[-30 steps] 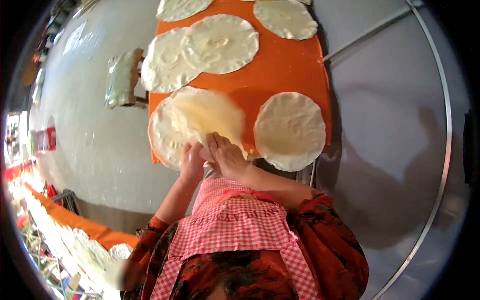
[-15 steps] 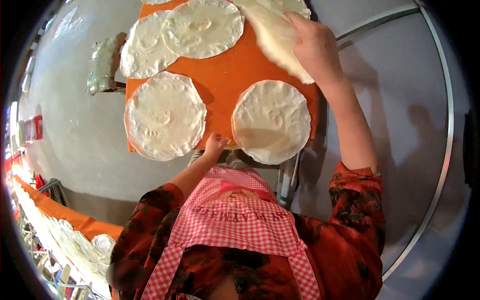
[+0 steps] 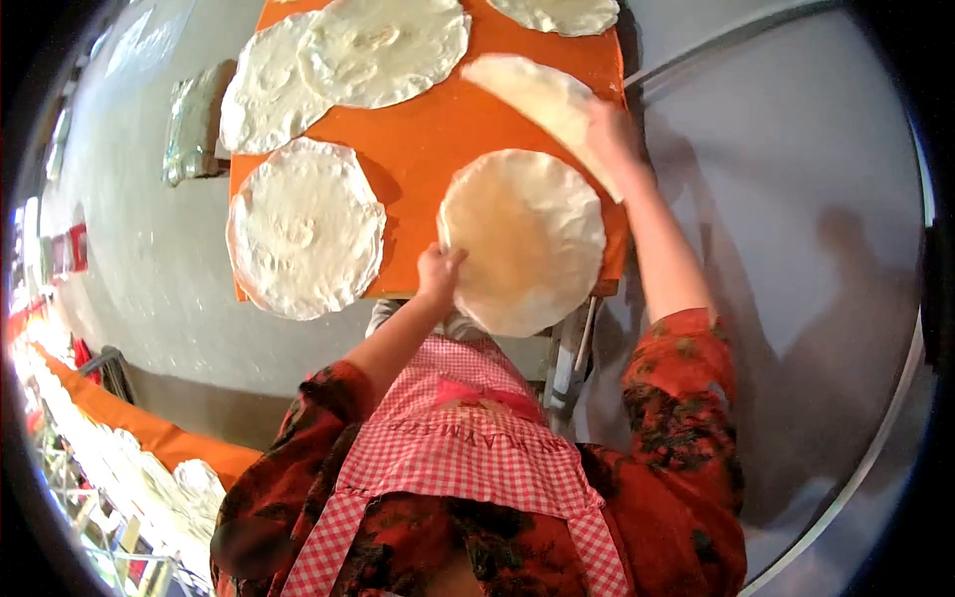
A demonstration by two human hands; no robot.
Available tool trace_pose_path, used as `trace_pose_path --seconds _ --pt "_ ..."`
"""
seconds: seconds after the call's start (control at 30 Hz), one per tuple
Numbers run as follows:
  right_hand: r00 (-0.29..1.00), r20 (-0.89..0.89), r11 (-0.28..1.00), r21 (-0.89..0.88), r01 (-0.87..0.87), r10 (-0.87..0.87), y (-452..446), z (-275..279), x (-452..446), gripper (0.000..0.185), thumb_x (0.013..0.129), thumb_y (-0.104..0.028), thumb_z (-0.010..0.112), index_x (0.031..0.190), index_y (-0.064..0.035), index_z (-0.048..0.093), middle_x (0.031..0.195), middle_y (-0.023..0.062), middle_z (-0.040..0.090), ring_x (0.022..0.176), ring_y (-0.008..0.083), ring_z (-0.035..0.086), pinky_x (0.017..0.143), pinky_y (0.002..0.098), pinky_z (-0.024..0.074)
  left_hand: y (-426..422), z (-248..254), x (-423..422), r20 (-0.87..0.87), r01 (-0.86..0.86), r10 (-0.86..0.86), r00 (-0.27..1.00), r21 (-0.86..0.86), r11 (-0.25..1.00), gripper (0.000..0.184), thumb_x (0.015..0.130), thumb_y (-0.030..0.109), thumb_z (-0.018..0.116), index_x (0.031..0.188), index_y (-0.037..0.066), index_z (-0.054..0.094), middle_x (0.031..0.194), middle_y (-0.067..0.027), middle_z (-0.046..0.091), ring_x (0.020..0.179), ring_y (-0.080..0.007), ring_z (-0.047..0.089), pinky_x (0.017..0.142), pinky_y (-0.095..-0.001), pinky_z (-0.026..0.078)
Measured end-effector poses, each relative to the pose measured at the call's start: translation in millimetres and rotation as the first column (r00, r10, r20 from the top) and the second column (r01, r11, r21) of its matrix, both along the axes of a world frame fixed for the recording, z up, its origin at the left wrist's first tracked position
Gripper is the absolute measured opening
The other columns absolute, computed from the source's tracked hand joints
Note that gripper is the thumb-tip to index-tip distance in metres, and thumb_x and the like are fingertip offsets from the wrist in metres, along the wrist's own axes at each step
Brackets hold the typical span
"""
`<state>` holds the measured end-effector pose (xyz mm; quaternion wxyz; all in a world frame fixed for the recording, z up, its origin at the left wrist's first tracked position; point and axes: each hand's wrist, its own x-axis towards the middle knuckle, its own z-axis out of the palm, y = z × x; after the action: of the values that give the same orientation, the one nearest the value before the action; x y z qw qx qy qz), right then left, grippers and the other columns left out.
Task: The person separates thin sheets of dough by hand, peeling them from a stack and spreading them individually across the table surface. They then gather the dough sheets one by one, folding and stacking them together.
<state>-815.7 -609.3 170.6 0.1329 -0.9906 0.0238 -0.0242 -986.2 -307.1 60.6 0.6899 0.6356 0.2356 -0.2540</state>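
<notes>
My left hand [image 3: 441,271] pinches the left edge of a round, pale flatbread [image 3: 522,239] at the near right of the orange table [image 3: 413,159]. Part of that bread looks yellowish. Beyond it, my right hand [image 3: 609,134] holds a thin, pale sheet [image 3: 532,95] seen nearly edge-on, slanting down to the right over the table. The right fingers are blurred and partly hidden. To the left of my left hand lies another round flatbread [image 3: 305,229], apart from the one I hold.
Two overlapping flatbreads [image 3: 383,50] lie at the far left of the table, and one more [image 3: 557,12] at the far right. A wrapped bundle [image 3: 194,124] stands left of the table. An orange cloth [image 3: 149,418] with pale rounds is at lower left.
Both hands were together at the near left bread; then my right hand swung to the far right with the sheet and has since come nearer. My left hand moved right and took the near right bread's edge.
</notes>
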Motion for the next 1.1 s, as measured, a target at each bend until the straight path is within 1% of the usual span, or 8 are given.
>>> trace_pose_path --seconds 0.2,0.33,0.43,0.7,0.8,0.93,1.0,1.1 --pt "0.955 0.186 0.973 0.054 0.223 -0.229 -63.3 126.8 -0.2 0.029 0.083 -0.007 0.048 0.108 -0.0061 0.062 0.095 0.0202 0.064 0.089 0.0368 0.063 0.075 0.0428 0.0488 27.9 221.3 85.9 0.438 0.153 -0.118 0.891 -0.046 0.987 0.033 0.084 0.005 0.056 0.116 -0.003 0.057 0.110 -0.0146 0.063 0.090 -0.0183 0.064 0.073 -0.0309 0.053" --pt "0.916 0.200 0.937 0.033 0.347 -0.347 -18.3 232.6 -50.1 0.033 0.084 -0.015 0.051 0.116 -0.0087 0.058 0.100 0.0200 0.063 0.094 0.0378 0.060 0.079 0.0403 0.0477 -5.6 259.3 95.7 0.598 0.296 -0.559 0.575 0.484 0.823 0.012 0.080 0.003 0.056 0.091 -0.002 0.057 0.126 -0.0197 0.052 0.096 -0.0300 0.062 0.077 -0.0342 0.051" --pt "0.852 0.450 0.964 0.122 0.238 -0.268 -34.6 231.8 -52.9 0.031 0.081 -0.002 0.051 0.111 -0.0029 0.060 0.094 0.0244 0.063 0.088 0.0405 0.061 0.074 0.0405 0.0481 -48.4 201.2 83.8 0.513 0.273 -0.850 0.118 0.806 0.525 0.033 0.073 0.001 0.050 0.105 0.002 0.056 0.122 -0.0186 0.051 0.103 -0.0344 0.055 0.080 -0.0414 0.051" --pt "0.909 0.386 0.968 -0.120 0.219 -0.158 -38.5 224.2 -19.1 0.035 0.080 -0.006 0.049 0.112 -0.0113 0.062 0.094 0.0210 0.064 0.089 0.0401 0.060 0.075 0.0457 0.0478 -78.8 18.0 -56.5 0.157 0.633 -0.941 -0.300 0.771 -0.072 0.043 0.076 0.028 0.066 0.114 0.010 0.056 0.143 -0.0158 0.030 0.128 -0.0351 0.036 0.094 -0.0514 0.043" --pt "0.915 0.393 0.967 -0.184 0.177 -0.093 -72.9 203.4 24.4 0.036 0.078 -0.007 0.049 0.111 -0.0123 0.062 0.093 0.0207 0.064 0.088 0.0400 0.060 0.075 0.0464 0.0477 -25.6 15.5 -75.5 0.302 0.760 -0.929 -0.216 0.649 0.034 0.041 0.078 0.027 0.067 0.113 0.010 0.058 0.136 -0.0163 0.041 0.124 -0.0311 0.042 0.094 -0.0432 0.044" --pt "0.880 0.476 0.984 -0.153 0.087 -0.003 -46.3 212.2 18.2 0.038 0.076 -0.009 0.049 0.112 -0.0125 0.060 0.092 0.0199 0.064 0.087 0.0403 0.060 0.074 0.0472 0.0474 73.7 -18.7 -78.0 0.166 0.686 -0.857 0.487 0.535 0.494 0.030 0.077 0.013 0.067 0.104 0.004 0.057 0.103 -0.0133 0.061 0.089 -0.0281 0.060 0.080 -0.0370 0.049" --pt "0.873 0.480 0.977 -0.213 0.023 0.083 -13.4 207.6 -10.8 0.039 0.077 -0.002 0.047 0.113 -0.0099 0.059 0.099 0.0177 0.064 0.092 0.0374 0.060 0.076 0.0456 0.0471 133.2 -3.5 -73.1 0.061 0.340 -0.421 0.905 0.490 0.803 0.029 0.079 0.011 0.065 0.105 0.005 0.056 0.093 -0.0102 0.061 0.078 -0.0253 0.060 0.074 -0.0332 0.049" --pt "0.872 0.454 0.958 -0.282 -0.056 0.184 28.4 137.3 -58.5 0.038 0.077 0.006 0.046 0.112 -0.0035 0.059 0.104 0.0175 0.063 0.095 0.0359 0.059 0.080 0.0440 0.0472 248.2 -74.1 -87.1 -0.107 -0.212 0.303 0.947 0.502 0.839 0.056 0.079 0.019 0.067 0.126 0.013 0.038 0.103 -0.0088 0.056 0.090 -0.0253 0.056 0.077 -0.0385 0.047"
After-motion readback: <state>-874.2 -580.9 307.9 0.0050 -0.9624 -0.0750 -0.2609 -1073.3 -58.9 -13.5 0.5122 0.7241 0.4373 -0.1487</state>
